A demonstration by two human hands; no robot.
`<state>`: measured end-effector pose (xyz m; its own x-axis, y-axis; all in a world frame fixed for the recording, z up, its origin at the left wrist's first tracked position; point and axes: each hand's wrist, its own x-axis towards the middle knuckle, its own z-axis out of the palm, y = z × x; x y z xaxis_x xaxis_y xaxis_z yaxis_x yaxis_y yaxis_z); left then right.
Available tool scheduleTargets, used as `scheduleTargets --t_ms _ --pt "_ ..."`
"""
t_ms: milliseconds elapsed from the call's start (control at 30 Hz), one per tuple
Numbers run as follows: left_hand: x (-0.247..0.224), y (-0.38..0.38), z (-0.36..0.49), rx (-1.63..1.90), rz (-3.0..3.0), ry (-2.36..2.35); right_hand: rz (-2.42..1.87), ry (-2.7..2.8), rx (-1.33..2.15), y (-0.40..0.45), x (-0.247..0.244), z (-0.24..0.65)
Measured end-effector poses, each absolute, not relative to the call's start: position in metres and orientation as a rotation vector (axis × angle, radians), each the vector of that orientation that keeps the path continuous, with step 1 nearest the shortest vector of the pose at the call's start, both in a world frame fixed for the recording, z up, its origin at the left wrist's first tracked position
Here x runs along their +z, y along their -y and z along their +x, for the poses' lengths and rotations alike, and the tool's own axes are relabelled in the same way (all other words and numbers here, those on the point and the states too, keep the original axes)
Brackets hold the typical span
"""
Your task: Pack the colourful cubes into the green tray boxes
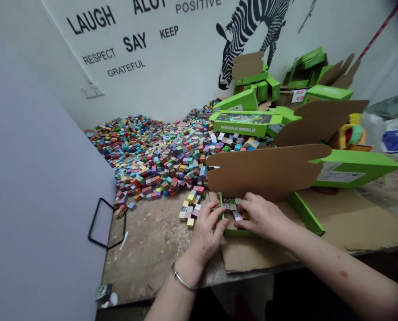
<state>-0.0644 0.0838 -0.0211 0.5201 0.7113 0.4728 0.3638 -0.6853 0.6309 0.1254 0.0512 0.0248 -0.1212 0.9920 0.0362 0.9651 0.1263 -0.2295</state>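
An open green cardboard box (306, 214) lies in front of me with its brown lid flap (265, 171) raised at the back. My left hand (207, 229) grips the box's left wall, thumb and index fingertip hooked over the rim. Inside the box, at its left end, my right hand (260, 214) has its fingers closed around small printed cubes (238, 216), partly hidden by the fingers. Behind them, a short row of cubes (231, 203) sits against the back left corner. Just left of the box is a small group of loose yellow, grey and purple cubes (189, 211).
A large heap of coloured cubes (158, 156) spreads along the wall. Green boxes (242, 122) are piled at the back right, one closed box (359, 169) nearer. A flat cardboard sheet (362, 223) lies under the open box. A pale panel (45, 178) borders the left.
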Motion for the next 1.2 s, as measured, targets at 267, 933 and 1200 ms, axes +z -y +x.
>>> scheduleTargets --t_ms 267,933,1200 --pt "-0.02 -0.083 -0.066 1.04 2.308 -0.863 -1.769 2.282 0.423 -0.05 0.02 0.14" --pt "-0.012 -0.081 -0.06 1.009 2.718 -0.821 -1.632 2.15 0.448 -0.048 0.005 0.163" --pt "-0.004 -0.076 -0.053 0.863 2.838 -0.872 -1.829 2.145 0.555 -0.049 0.017 0.153"
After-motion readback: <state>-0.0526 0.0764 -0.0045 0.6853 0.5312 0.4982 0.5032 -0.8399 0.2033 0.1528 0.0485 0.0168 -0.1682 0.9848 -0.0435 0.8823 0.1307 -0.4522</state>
